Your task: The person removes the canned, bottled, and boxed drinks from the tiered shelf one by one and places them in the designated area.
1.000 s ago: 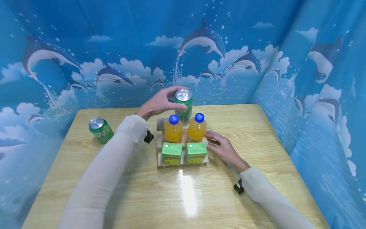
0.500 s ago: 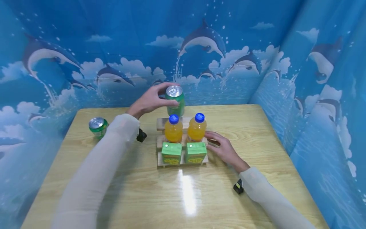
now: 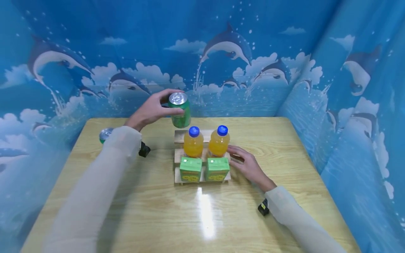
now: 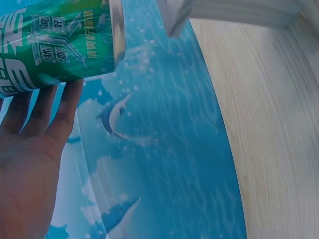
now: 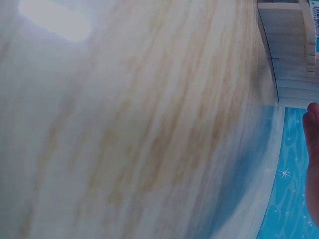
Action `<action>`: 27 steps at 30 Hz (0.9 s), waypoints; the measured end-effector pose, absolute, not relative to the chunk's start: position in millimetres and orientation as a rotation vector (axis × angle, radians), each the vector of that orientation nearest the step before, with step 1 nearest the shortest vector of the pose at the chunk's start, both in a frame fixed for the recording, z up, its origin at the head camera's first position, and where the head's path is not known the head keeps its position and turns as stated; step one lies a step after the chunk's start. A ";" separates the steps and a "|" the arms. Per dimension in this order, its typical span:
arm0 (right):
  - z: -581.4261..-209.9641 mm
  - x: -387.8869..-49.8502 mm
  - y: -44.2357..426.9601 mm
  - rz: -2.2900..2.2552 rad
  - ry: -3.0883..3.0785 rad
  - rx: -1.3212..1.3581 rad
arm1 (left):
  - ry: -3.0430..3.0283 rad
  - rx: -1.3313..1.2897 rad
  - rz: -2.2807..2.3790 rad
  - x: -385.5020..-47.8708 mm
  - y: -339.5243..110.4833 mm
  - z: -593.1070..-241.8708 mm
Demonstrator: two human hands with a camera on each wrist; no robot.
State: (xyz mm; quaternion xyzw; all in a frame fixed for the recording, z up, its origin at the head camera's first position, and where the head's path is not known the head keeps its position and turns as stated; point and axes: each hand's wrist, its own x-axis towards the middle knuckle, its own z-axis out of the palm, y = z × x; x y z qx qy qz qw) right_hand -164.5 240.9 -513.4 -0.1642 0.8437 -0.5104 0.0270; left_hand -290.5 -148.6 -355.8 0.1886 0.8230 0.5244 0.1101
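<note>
My left hand (image 3: 152,109) grips a green soda can (image 3: 181,117) round its side, above and behind the top step of a small wooden rack (image 3: 180,136). The can's printed side (image 4: 60,42) shows large in the left wrist view. My right hand (image 3: 248,167) touches or nearly touches the rack's right side. Two orange juice bottles with blue caps, one on the left (image 3: 193,144) and one on the right (image 3: 219,143), stand on the middle step. Two green juice boxes, left (image 3: 190,170) and right (image 3: 217,169), stand on the bottom step.
A second green can (image 3: 105,134) stands on the wooden table (image 3: 152,218) at the left, mostly hidden behind my left sleeve (image 3: 95,179). A blue dolphin-print curtain (image 3: 142,35) hangs round the table's back and sides.
My left hand has moved left with the can, away from the rack's top step. The second can has become more covered by my sleeve. My right hand has stayed put.
</note>
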 end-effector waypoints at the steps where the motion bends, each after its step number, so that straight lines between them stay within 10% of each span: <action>1: -513.3 -164.2 240.9 -1.576 2.607 -0.501 | 2.423 0.547 1.540 -290.3 -150.6 -355.1; 27: -510.0 -163.9 239.8 -1.561 2.593 -0.446 | 2.532 0.333 1.421 -280.0 -200.4 -368.0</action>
